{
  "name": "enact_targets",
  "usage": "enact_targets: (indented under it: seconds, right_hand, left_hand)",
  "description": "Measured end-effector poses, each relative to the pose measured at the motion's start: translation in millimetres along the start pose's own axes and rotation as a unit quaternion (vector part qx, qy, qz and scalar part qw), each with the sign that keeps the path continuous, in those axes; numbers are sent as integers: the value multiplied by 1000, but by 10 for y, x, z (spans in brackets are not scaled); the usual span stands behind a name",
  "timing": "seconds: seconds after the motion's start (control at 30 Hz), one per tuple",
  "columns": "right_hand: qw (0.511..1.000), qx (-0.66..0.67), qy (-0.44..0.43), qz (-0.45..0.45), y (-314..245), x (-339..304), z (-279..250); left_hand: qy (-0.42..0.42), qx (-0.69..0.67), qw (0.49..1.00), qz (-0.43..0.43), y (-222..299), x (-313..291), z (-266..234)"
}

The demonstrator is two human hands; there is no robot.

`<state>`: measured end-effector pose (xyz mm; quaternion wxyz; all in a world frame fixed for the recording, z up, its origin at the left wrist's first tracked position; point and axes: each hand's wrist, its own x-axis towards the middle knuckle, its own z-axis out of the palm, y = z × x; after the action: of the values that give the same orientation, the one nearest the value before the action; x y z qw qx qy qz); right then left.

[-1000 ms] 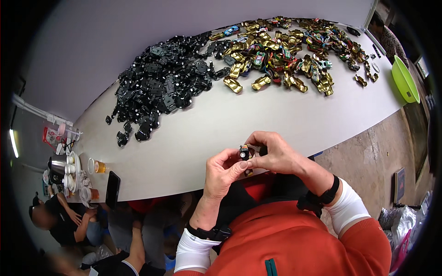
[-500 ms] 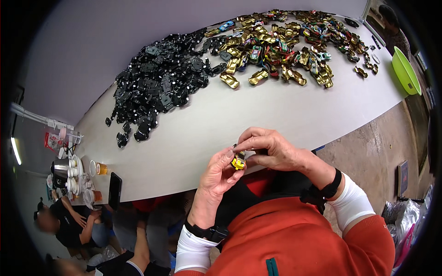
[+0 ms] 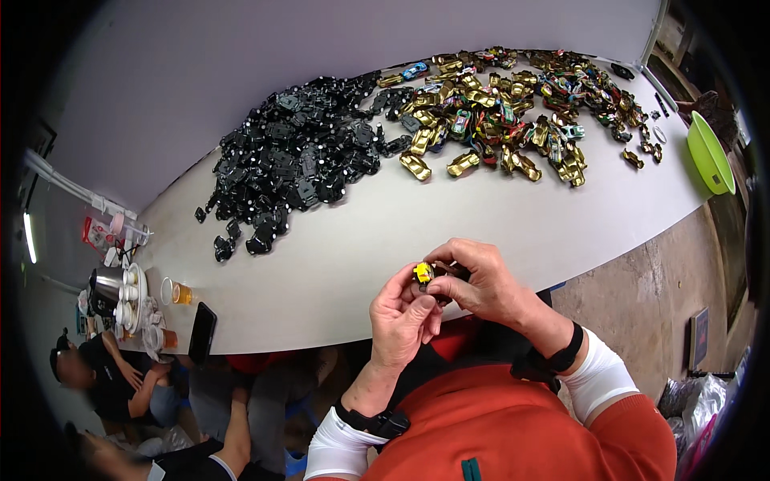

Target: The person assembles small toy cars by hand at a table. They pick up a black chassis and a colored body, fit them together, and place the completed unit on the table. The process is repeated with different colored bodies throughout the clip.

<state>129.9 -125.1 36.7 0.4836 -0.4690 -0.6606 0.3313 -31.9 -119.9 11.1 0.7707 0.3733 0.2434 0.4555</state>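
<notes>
Just above the table's near edge, a small toy car point(image 3: 423, 273) with a bright yellow part and dark parts is held between my two hands. My left hand point(image 3: 399, 322) is closed around its left side, the fingers curled under it. With thumb and fingers, my right hand point(image 3: 480, 280) grips the car from the right, hiding part of it. Farther off lies a heap of black toy car chassis point(image 3: 301, 152) with small white spots. Beside it on the right spreads a heap of gold and multicoloured toy car bodies point(image 3: 463, 164).
On the left of the table point(image 3: 353, 248) are a black phone point(image 3: 203, 330), a cup of amber drink point(image 3: 181, 294) and a tray with white cups point(image 3: 143, 293). A green basin point(image 3: 709, 156) stands at the far right. A seated person point(image 3: 120, 369) is at the lower left.
The toy car has been turned in my hands, so its yellow part now faces up at the far end. My right thumb has come onto it. The view has shifted slightly.
</notes>
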Motion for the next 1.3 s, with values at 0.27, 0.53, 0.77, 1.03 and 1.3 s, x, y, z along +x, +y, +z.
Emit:
enact_targets:
  seconds: [0.27, 0.53, 0.77, 1.03, 1.3]
  right_hand:
    - [996, 32, 12, -85, -141, -2, 13]
    - [995, -24, -19, -93, -280, -15, -11]
    - [994, -17, -26, -101, -269, -22, -13]
    - [992, -20, -9, -121, -318, -7, -32]
    - [994, -22, -34, -102, -379, -35, -33]
  left_hand:
    - [-14, 60, 995, 75, 74, -34, 32]
    - [-48, -41, 997, 41, 86, -55, -16]
    - [-29, -19, 998, 52, 85, -47, 49]
    - [-4, -11, 999, 51, 105, -69, 158]
    - [-9, 14, 993, 119, 48, -85, 107]
